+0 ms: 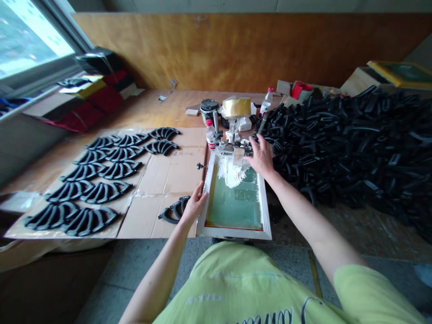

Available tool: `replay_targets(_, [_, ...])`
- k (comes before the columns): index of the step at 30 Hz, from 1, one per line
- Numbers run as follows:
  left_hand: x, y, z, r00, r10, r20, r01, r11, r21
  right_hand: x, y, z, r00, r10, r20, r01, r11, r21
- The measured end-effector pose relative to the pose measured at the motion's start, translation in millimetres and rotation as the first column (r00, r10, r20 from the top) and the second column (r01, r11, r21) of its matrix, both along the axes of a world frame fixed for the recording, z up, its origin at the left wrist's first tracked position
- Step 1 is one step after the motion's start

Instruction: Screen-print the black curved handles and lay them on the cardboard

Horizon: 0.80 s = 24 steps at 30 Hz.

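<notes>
"On the wooden table (158, 112), where's the frame (232, 232)?"
"Before me. My right hand (262, 156), fingers spread, nears the scraper (238, 157) at its far end; my left hand (195, 203) is at its left edge, grip unclear. Best keep it steady."

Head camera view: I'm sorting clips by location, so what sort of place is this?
Likely a small workshop: a framed screen with white paste on it, rows of black parts on cardboard, and a large heap of black pieces.
</notes>
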<state>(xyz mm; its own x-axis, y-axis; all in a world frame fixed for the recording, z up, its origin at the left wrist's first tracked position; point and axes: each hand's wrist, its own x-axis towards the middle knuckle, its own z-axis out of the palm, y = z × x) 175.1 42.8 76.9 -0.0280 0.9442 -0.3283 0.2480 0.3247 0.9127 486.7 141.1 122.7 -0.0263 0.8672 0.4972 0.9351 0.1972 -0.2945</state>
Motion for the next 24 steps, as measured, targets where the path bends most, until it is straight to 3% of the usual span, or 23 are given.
replay_targets(4, [0.8, 3.8, -19.3, 0.999, -0.017, -0.036, 0.017, 1.000, 0.005, -45.2, 11.2, 13.4, 0.986, 0.094, 0.136, -0.070, 0.982, -0.174])
replay_targets(9, [-1.4, 3.3, -23.9, 0.999, -0.018, -0.044, 0.018, 1.000, 0.010, -45.2, 4.9, 10.6, 0.971, 0.166, 0.170, -0.071, 0.886, -0.458])
replay_targets(13, [-1.3, 2.3, -26.8, 0.999, -0.012, -0.047, 0.013, 1.000, 0.022, -46.3, 5.1, 2.5, 0.975, 0.133, 0.178, -0.067, 0.939, -0.337])
replay_targets(17, [-2.0, 2.6, -31.5, 0.999, -0.015, -0.048, 0.016, 1.000, 0.025, -54.7, -14.5, -10.4, 0.942, 0.270, 0.200, -0.211, 0.939, -0.273])
replay_targets(21, [-3.4, 3.0, -36.3, 0.994, -0.067, -0.083, 0.069, 0.997, 0.026, -45.7, -42.6, -12.8, 0.825, 0.543, 0.156, -0.485, 0.823, -0.295])
replay_targets(24, [-4.0, 3.2, -35.6, 0.992, -0.089, -0.087, 0.092, 0.995, 0.033, -36.3, -40.9, -6.9, 0.759, 0.647, 0.072, -0.590, 0.730, -0.344])
